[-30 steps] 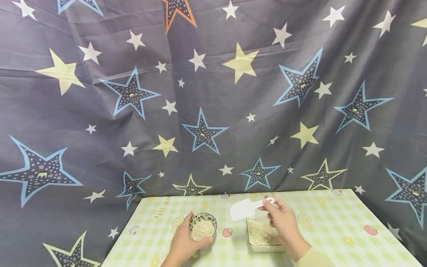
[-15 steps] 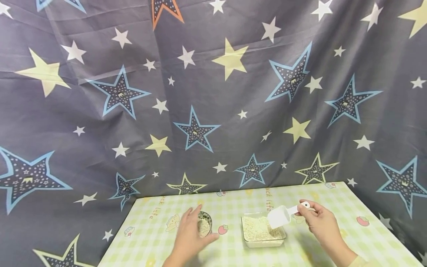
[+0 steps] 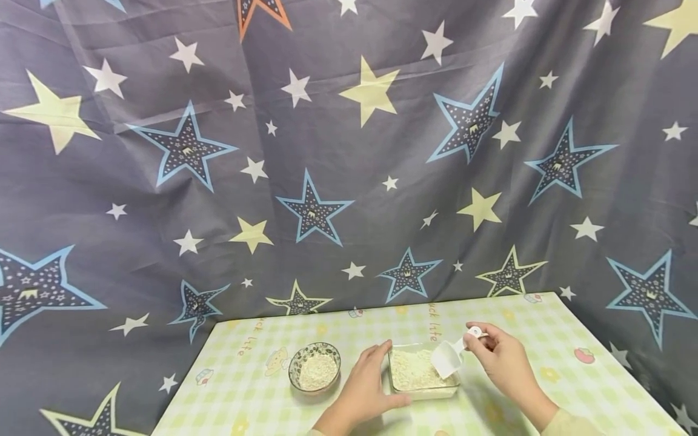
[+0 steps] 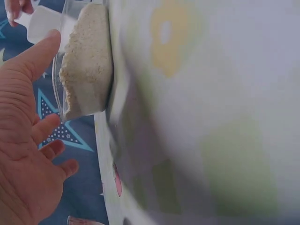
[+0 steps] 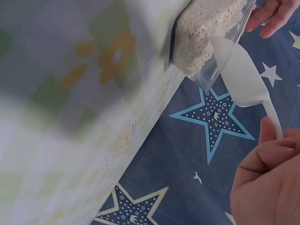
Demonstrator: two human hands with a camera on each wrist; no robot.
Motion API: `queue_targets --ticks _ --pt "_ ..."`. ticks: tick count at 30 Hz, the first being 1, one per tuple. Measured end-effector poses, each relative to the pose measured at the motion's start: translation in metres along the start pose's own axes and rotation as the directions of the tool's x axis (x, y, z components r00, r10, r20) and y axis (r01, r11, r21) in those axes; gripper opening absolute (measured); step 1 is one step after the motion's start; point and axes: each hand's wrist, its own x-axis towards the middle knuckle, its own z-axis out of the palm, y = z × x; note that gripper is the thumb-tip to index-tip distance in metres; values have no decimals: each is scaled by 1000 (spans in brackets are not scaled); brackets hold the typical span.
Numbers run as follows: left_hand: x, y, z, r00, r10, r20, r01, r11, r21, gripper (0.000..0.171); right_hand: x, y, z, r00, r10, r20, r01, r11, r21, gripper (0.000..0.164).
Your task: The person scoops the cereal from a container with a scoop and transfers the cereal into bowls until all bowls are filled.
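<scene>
A glass container (image 3: 433, 393) filled with pale, oat-like flakes (image 3: 410, 368) stands on the table. My left hand (image 3: 366, 384) is at its left side, fingers and thumb spread along the wall; in the left wrist view the thumb (image 4: 40, 54) is at the rim. My right hand (image 3: 504, 362) pinches the handle of a white scoop (image 3: 447, 358), whose head is tilted over the container's right part. The right wrist view has the scoop's tip (image 5: 222, 49) over the flakes, seen from the side. Left of both hands, a patterned bowl (image 3: 297, 362) holds similar flakes.
A green-and-white checked cloth (image 3: 245, 375) with printed figures covers the table. Behind its back edge hangs a dark curtain (image 3: 349, 151) printed with stars.
My left hand has left the bowl and moved right to the glass container. My right hand swung the scoop right, turned its head downward and brought it low over the flakes.
</scene>
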Motion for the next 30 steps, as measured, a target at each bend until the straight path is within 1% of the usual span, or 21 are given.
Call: queue_targets --ticks 3,6,9,11,14,16,20,25,28,30 --pt "8 0 0 1000 -4 16 4 1000 -18 120 3 -3 1 1000 -28 14 28 999 -39 27" --pt "13 -1 -2 999 -13 46 15 999 -45 120 6 -6 0 998 -3 56 5 999 -45 28" --pt "16 -1 -4 997 -44 63 49 996 -80 122 7 -8 1 995 39 92 -36 999 -35 30" --pt "17 -1 -5 996 -61 62 67 994 -89 123 7 -8 1 991 76 108 -74 997 -22 32" --pt "18 -1 -5 995 -73 63 79 992 -100 125 4 -4 2 981 153 121 -155 988 0 36" --pt "18 -1 -5 996 -72 61 78 992 -104 124 2 -1 3 966 224 129 -229 973 20 39" --pt "17 -1 -5 995 -78 58 84 991 -106 123 -3 1 8 922 359 145 -372 926 70 39" --pt "17 1 -4 995 -84 56 89 992 -94 123 -10 4 18 880 452 144 -472 866 167 37" --pt "18 1 -4 995 -86 49 90 992 -87 124 -15 7 27 858 489 161 -514 830 216 39" --pt "17 1 -5 995 -89 51 94 992 -88 124 -19 8 33 849 501 169 -529 813 243 39"
